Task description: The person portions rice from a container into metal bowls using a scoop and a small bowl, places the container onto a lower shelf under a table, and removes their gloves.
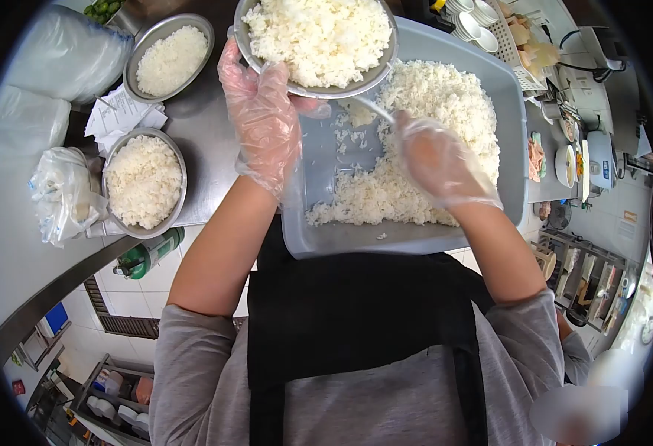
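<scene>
My left hand [267, 119], in a clear plastic glove, grips the rim of a round metal bowl [326, 91] heaped with white rice [319, 37]. The bowl is held above the far left part of a large grey-blue plastic tub [516, 111]. Gloved as well, my right hand [438, 156] is closed around the handle of a spoon [371, 105]. The spoon's head is hidden behind the bowl. Loose cooked rice [445, 97] is piled along the tub's right side and near edge, and part of the tub's floor shows at the left.
On the metal counter [204, 149] at left stand two more bowls of rice, a near bowl [183, 178] and a far bowl [206, 63]. Beside them lie papers [122, 115] and plastic bags [66, 56]. Small white dishes [468, 26] and a perforated basket [516, 52] are at far right.
</scene>
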Demonstrator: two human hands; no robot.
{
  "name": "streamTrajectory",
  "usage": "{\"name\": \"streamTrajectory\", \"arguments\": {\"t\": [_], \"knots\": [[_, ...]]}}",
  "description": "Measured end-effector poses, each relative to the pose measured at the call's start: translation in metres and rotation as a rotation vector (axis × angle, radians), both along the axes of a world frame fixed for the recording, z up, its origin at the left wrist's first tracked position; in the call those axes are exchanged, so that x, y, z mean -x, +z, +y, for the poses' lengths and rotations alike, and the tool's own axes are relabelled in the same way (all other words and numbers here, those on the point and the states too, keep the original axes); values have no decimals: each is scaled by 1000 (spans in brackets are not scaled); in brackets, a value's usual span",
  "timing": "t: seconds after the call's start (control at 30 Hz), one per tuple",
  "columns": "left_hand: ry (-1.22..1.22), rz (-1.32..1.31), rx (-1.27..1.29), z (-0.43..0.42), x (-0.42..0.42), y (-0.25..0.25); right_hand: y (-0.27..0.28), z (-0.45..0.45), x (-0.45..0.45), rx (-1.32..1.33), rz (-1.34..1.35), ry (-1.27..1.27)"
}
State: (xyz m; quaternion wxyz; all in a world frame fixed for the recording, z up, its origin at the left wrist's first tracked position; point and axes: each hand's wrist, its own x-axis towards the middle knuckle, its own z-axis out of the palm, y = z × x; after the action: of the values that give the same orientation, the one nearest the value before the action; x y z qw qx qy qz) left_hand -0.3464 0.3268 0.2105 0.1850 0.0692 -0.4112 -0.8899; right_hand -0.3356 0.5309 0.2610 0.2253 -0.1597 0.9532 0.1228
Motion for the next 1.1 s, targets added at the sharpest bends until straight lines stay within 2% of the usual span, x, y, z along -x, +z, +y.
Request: {"name": "streamTrajectory", "arguments": {"t": [0.03,0.1,0.13,0.17,0.23,0.37,0.43,0.47,0.5,0.57,0.6,0.63,0.7,0.73,0.8,0.93,1.0,1.03,1.1], "knots": [[-10,15,16,0,0,-1,10,1,4,-3,-10,4],[-14,24,8,-2,1,-7,21,5,12,173,-22,-523],[-20,44,3,-2,2,-9,7,18,12,188,125,-345],[-24,42,4,-2,2,-10,-3,25,9,188,122,-349],[7,62,17,-2,3,-13,-11,23,5,369,109,-149],[15,49,3,1,5,-15,-31,20,6,317,65,-321],[3,53,21,-2,6,-18,-40,19,-17,86,71,60],[7,44,21,1,4,-5,5,-16,-28,120,-256,-201],[-10,12,0,8,1,18,-1,-11,-30,117,-267,-199],[-21,-35,-25,10,-3,21,-16,8,-31,239,-56,99],[-26,19,39,7,-1,11,-8,11,-20,260,-50,-32],[-33,77,106,5,-1,10,-8,10,-4,289,-121,-306],[-60,64,162,5,-5,14,-19,12,9,442,-280,-620],[-32,48,117,8,-2,14,-22,14,9,445,-275,-617],[-1,29,71,9,-1,13,-27,16,6,254,-125,-344],[-40,21,91,5,-6,13,-24,26,-6,108,-202,-342],[-41,2,128,4,-7,13,-48,46,-38,477,58,287],[-61,74,100,4,-8,12,-15,-3,-40,99,-270,-23],[-80,146,73,5,-8,12,2,-10,-34,134,-235,24]]}}
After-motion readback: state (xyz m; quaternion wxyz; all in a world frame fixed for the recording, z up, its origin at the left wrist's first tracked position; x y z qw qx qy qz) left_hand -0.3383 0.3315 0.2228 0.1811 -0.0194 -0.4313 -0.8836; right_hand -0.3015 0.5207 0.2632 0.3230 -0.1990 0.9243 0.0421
